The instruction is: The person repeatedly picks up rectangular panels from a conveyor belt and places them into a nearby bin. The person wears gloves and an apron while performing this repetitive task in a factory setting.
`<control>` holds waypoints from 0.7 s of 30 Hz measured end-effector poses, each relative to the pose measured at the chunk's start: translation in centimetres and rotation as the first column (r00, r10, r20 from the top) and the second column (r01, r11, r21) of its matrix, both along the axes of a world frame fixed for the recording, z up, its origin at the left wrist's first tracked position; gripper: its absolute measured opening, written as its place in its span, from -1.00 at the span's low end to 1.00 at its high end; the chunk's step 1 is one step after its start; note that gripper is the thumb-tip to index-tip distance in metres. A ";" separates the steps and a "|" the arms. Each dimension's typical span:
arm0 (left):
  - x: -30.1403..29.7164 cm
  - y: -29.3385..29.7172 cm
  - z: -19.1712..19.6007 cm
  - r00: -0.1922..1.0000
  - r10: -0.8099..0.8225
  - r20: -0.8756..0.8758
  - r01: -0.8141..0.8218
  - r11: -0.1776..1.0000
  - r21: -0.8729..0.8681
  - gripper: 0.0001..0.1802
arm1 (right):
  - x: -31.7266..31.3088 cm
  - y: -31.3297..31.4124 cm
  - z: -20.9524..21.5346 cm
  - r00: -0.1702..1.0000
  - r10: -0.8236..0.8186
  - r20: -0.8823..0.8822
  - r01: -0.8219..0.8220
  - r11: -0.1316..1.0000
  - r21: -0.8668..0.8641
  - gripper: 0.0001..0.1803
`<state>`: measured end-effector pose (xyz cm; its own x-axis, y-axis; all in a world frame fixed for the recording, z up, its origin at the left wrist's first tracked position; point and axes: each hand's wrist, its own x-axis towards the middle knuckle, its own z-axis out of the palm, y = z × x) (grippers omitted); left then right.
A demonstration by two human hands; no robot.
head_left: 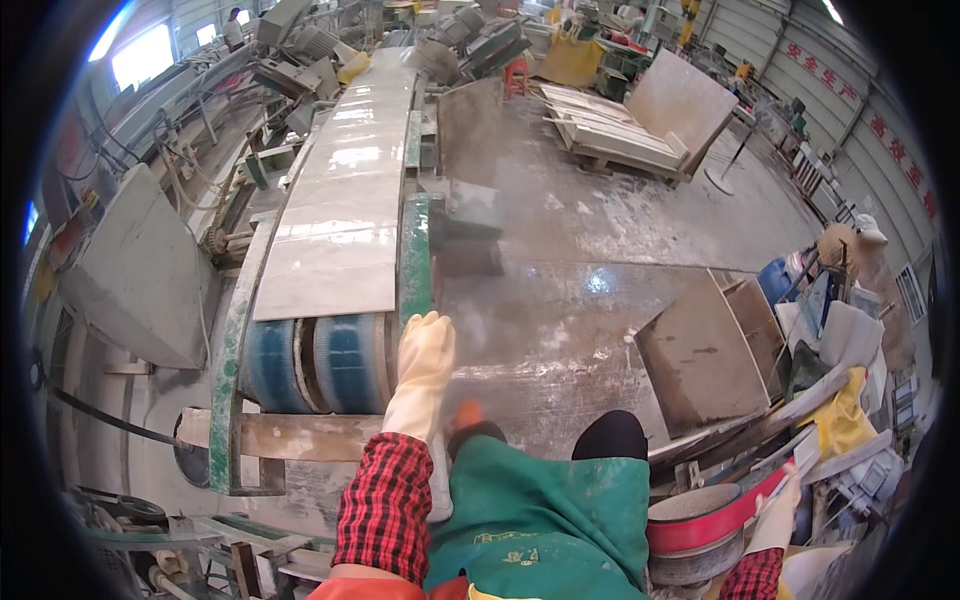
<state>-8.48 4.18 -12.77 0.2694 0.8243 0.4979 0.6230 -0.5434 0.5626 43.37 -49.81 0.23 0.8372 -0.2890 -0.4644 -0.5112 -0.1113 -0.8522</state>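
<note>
Left hand [425,350], in a cream rubber glove below a red-and-black checked sleeve [385,500], has its fingers bent, knuckles up, at the near end of the green-painted metal side rail [416,260], just beside the near right corner of the glossy pale grey stone slab strip [340,250]. Its palm is turned away, so can't tell if it grips the rail or only rests there. Right hand [775,512], same kind of glove, is low at far right, by the round drum-like part with a red band [700,528]; fingers partly extended, apparently touching the band, hold unclear from the blur and the fisheye edge.

Slab strip lies flat on the conveyor, ahead and left of the person. Long axis runs away from the person, leaning slightly right toward the far end; squared short end faces the person, above two blue ribbed rollers [350,362]. Brown wooden crossbeam [300,437] sits nearer than the rollers. Green apron [540,510] covers the person's lap.
</note>
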 end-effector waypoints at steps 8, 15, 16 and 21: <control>1.6 0.4 -0.1 0.998 -0.050 0.047 0.043 0.989 0.139 -0.84 | -0.1 8.7 4.1 0.993 0.022 0.112 -0.043 0.980 0.192 0.10; 4.3 -2.8 5.2 0.955 -0.005 0.296 0.142 0.885 -0.444 -0.51 | -6.1 27.2 5.7 0.551 0.831 0.077 -0.834 0.546 0.080 -0.11; 5.4 -4.4 8.4 0.927 -0.053 0.371 0.268 0.784 -0.560 -0.42 | -7.9 29.6 5.9 0.478 0.872 0.106 -0.878 0.476 0.045 -0.09; 7.6 -7.3 14.8 0.389 0.304 0.870 0.819 0.318 -0.477 -0.29 | -18.2 39.7 7.1 -0.217 0.929 0.300 -0.962 -0.151 -0.228 -0.02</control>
<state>-0.93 -3.08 2.03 0.5705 0.7909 -0.2213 -0.4401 0.5219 0.7308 25.12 -10.11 7.37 0.1737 0.9783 -0.1127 0.3599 -0.1696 -0.9174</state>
